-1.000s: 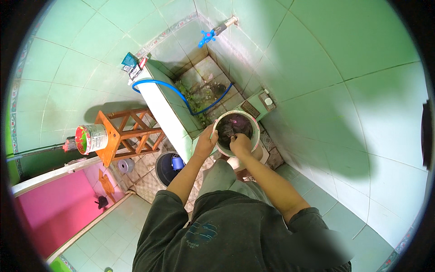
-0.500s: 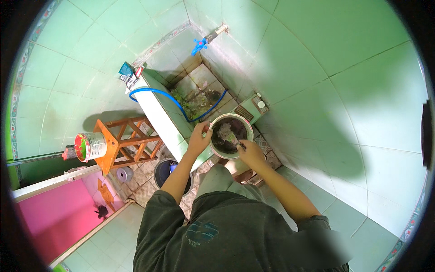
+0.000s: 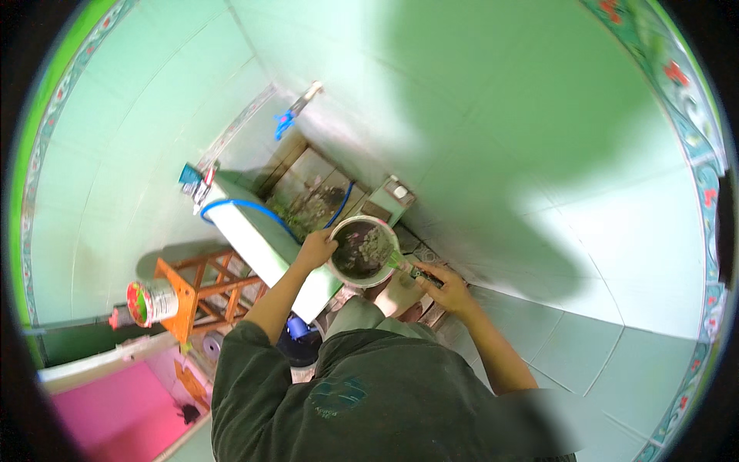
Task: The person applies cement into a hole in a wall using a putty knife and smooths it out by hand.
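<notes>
My left hand (image 3: 315, 250) grips the rim of a white bucket (image 3: 342, 273), which holds dark, murky liquid. My right hand (image 3: 445, 287) is closed round the handle of a paintbrush (image 3: 399, 262) with pale greyish bristles and a green part below them. The bristle end rests inside the bucket, at its right side, and the handle points down and right out over the rim. The bucket is held in front of my legs, near the end of a white tiled basin wall.
A tiled basin (image 3: 254, 254) with a blue hose (image 3: 242, 202) lies ahead, under a blue tap (image 3: 285, 123). An orange wooden stool (image 3: 185, 304) carries a paint-smeared pail (image 3: 154, 300). A dark tub (image 3: 296, 346) stands low left, and a small ledge (image 3: 392, 200) is beside the basin.
My view has shifted. The brush head has come up out of the dark liquid toward the bucket's right side, and my right hand has moved outward and rightward along with the handle.
</notes>
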Demonstrator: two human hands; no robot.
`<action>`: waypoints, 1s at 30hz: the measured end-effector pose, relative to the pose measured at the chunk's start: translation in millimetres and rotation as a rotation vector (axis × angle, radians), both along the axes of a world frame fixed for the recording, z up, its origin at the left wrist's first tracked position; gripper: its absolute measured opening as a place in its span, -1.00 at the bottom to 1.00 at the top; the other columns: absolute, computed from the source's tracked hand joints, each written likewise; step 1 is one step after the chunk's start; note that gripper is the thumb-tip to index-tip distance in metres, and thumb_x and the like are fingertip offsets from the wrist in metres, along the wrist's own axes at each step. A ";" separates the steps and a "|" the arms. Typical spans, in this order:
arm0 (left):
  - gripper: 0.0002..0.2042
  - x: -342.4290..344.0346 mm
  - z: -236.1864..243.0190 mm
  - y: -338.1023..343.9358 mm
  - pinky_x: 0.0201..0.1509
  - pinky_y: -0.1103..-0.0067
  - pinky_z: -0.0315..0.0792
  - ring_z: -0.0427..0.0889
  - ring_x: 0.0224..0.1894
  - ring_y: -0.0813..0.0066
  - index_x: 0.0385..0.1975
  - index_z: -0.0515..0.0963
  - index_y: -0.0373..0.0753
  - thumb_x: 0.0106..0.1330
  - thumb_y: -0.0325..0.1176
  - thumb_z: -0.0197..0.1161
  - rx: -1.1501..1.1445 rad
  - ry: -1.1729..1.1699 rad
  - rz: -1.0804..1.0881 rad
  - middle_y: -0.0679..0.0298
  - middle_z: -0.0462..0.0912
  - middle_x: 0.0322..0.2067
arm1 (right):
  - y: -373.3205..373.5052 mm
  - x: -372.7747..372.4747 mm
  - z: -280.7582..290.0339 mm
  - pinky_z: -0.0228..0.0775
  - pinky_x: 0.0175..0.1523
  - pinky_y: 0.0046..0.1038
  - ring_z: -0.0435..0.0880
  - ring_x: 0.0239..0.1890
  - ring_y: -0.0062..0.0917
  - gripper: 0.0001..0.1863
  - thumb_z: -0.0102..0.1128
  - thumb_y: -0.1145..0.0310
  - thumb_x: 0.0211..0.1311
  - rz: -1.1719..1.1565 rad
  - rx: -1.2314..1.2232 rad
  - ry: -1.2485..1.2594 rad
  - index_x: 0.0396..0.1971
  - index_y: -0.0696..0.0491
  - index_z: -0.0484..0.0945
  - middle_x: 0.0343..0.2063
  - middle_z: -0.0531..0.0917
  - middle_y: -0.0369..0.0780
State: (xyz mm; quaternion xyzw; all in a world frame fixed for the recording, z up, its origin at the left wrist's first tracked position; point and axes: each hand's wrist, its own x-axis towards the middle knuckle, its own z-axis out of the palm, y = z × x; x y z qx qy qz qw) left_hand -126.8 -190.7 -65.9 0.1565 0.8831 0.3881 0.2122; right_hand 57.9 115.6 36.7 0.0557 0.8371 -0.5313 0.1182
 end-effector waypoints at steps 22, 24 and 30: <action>-0.76 31.4 -10.4 171.9 -0.41 0.54 0.43 0.55 -0.49 0.58 -0.30 0.62 -0.46 0.14 -0.43 0.13 0.283 -0.321 -0.139 0.24 0.63 -0.53 | 94.2 203.6 301.1 0.26 -0.59 -0.66 0.57 -0.53 -0.64 -0.55 0.17 0.44 0.35 -1.137 -0.001 1.108 0.22 0.15 0.40 -0.43 0.62 -0.21; -0.77 41.0 -10.5 185.5 -0.43 0.56 0.41 0.54 -0.50 0.60 -0.34 0.63 -0.45 0.13 -0.41 0.15 0.330 -0.256 -0.179 0.24 0.62 -0.57 | 107.7 207.4 317.3 0.19 -0.56 -0.66 0.47 -0.54 -0.69 -0.56 0.15 0.44 0.37 -1.365 0.283 1.155 0.23 0.12 0.40 -0.46 0.54 -0.29; -0.77 53.2 10.2 205.9 -0.41 0.52 0.42 0.54 -0.51 0.61 -0.37 0.65 -0.41 0.15 -0.35 0.17 -0.010 -0.079 -0.317 0.23 0.61 -0.62 | 142.0 195.6 352.7 0.24 -0.34 -0.68 0.36 -0.43 -0.76 -0.63 0.08 0.40 0.42 -1.454 0.368 1.248 0.18 0.09 0.47 -0.23 0.50 -0.34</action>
